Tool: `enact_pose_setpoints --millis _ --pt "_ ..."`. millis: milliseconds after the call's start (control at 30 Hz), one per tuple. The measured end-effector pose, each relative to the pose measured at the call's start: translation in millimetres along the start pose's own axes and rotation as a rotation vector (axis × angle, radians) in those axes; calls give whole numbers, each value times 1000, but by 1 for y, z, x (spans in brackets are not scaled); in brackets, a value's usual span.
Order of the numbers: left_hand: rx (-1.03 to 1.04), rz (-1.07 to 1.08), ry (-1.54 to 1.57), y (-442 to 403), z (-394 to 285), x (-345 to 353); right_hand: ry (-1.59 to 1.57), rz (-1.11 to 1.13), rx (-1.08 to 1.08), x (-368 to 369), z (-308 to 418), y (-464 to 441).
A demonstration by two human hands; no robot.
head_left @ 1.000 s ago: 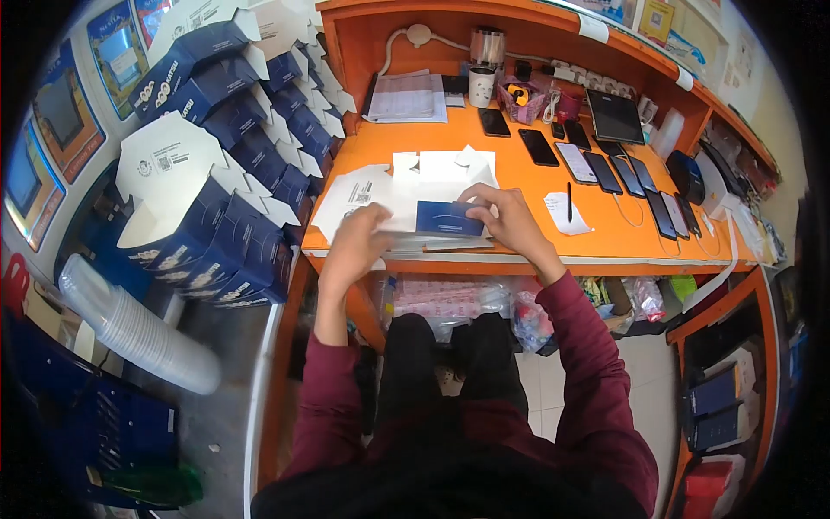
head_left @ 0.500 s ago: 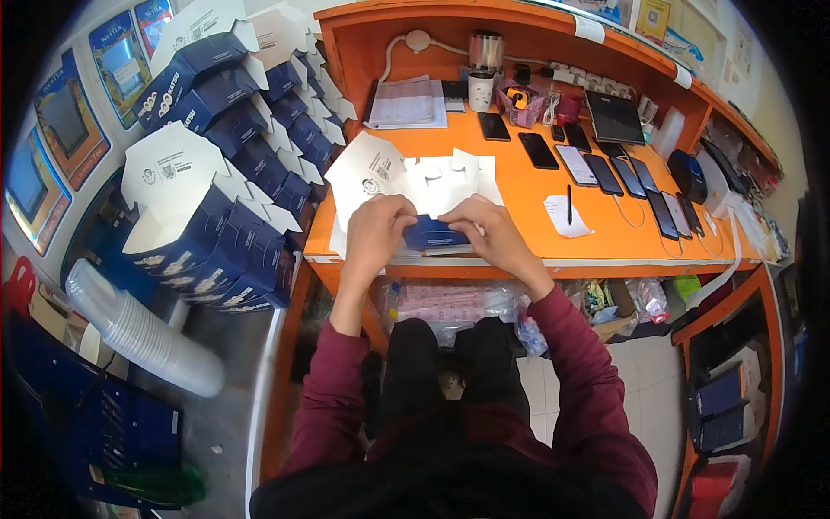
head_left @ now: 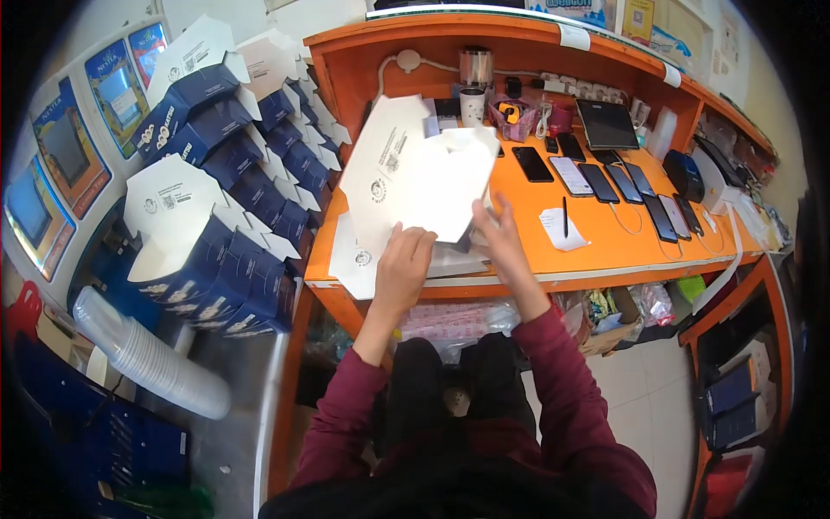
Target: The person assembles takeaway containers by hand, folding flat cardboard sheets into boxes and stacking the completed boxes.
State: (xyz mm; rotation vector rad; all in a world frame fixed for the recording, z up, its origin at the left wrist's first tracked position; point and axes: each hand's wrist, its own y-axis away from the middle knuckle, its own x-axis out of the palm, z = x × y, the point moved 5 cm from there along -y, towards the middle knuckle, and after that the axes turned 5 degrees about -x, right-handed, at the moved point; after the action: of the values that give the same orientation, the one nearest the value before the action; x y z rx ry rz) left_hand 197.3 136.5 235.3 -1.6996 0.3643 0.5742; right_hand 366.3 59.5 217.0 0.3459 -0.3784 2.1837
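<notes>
Head view: white-lined paperboard carton (head_left: 424,177), printed with text, a QR code and a round logo, stands raised and tilted above the front of the orange desk (head_left: 622,255), between the two hands. A second, flat carton blank (head_left: 353,264) lies beneath it on the desk, partly hidden. Step in hand, as I judge it: handling and shaping the loose carton, its broad panel propped up. What this position calls for, in my judgement: a steady lower edge on one side and fingers controlling the right edge, so that the panel does not tip. Left hand (head_left: 408,264): fingers bent and close together at the carton's lower edge, thumb side against the pale face; reads as a light hold on the board. Right hand (head_left: 501,238): half open, fingers loosely spread and slightly blurred, at the carton's right edge; whether it grips or merely brushes the board I cannot tell. Surroundings: dark blue KATSU boxes (head_left: 216,272) nested in leaning stacks to the left; a paper note (head_left: 553,232) with a black pen (head_left: 565,216) on it to the right, smartphones (head_left: 572,176) beyond.
</notes>
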Motion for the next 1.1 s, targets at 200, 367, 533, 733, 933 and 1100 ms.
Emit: enact_pose_setpoints --millis 200,367,533,733,933,1100 --pt "-236 51 334 3 11 0 -34 337 -66 7 1 -5" --pt "-597 107 1594 -52 0 -42 446 150 -946 23 24 22" --pt "-373 345 850 -79 -28 -89 710 409 -1153 28 30 46" --pt "-140 642 522 -46 -21 -69 397 559 -786 15 94 33" --pt "-133 670 570 -50 -18 -62 587 608 -666 11 115 22" --pt "-390 736 753 -36 18 -50 152 450 -516 -23 93 15"
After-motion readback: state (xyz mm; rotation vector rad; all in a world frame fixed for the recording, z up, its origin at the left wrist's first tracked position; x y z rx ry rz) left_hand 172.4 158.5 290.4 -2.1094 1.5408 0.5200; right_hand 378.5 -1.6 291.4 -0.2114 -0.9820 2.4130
